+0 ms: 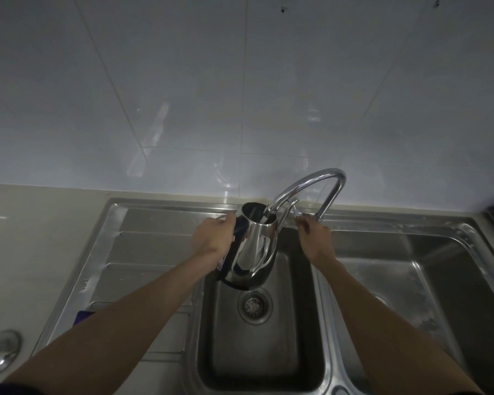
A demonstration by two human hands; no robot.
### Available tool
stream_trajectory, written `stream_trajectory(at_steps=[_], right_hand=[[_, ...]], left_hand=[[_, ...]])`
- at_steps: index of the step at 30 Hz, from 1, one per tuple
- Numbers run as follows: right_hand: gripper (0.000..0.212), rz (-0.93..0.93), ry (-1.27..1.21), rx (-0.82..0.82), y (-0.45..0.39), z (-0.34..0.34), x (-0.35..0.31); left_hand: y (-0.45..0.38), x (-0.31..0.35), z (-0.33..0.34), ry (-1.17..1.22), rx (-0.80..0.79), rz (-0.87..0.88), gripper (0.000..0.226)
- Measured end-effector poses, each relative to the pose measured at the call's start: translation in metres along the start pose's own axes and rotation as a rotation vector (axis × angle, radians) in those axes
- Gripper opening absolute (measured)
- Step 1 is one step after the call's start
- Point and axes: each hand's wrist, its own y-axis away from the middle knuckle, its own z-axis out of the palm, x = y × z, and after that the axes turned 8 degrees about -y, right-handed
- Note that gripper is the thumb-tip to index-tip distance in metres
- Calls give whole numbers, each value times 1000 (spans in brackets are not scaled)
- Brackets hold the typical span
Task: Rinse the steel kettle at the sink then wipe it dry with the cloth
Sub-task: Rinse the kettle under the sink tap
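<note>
Far left on the counter [26, 252], a steel lid [0, 353]; beside it a blue cloth [82, 316] corner on the drainboard. Left hand [213, 238] closed round the dark handle of the kettle [254, 252]: polished, mirror-bright, lidless, tilted over the sink [268, 352] under the tap [308, 186]. Right hand [314, 235] pinched on the lever.

Both forearms bare, reaching forward and converging slightly. Left hand [213, 236]: back of hand up, fingers curled tight in a closed grip, wrist roughly in line with forearm. Right hand [313, 232]: raised a little further forward, fingers [300, 228] pinched together at the tips, wrist slightly bent. The two hands are apart, at nearly the same height.
</note>
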Motion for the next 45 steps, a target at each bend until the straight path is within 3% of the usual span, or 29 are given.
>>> stream_trajectory(at_steps=[4,14,19,24,28,36,42,45], right_hand=[[23,44,-3,-21,-15,0,-2],[60,134,-11,-257,-66,9,-8],[55,209,-136,-313,-84,21,-4],[68,244,-229,-301,-123,52,57],[70,294,-174,-183,-110,45,48],[30,226,-187,156,-43,16,0],[42,163,-251,202,-7,2,-17],[37,143,-261,235,20,-4,-30]], left_hand=[[-5,10,9,-52,15,-34,55],[-14,-1,14,-88,64,-21,57],[-19,-13,8,-86,92,-2,61],[-23,-20,4,-48,91,-19,59],[-26,-21,4,-55,82,-25,57],[-20,-19,8,0,86,-37,58],[-4,-17,1,-46,53,17,57],[13,-20,-4,-95,22,46,60]])
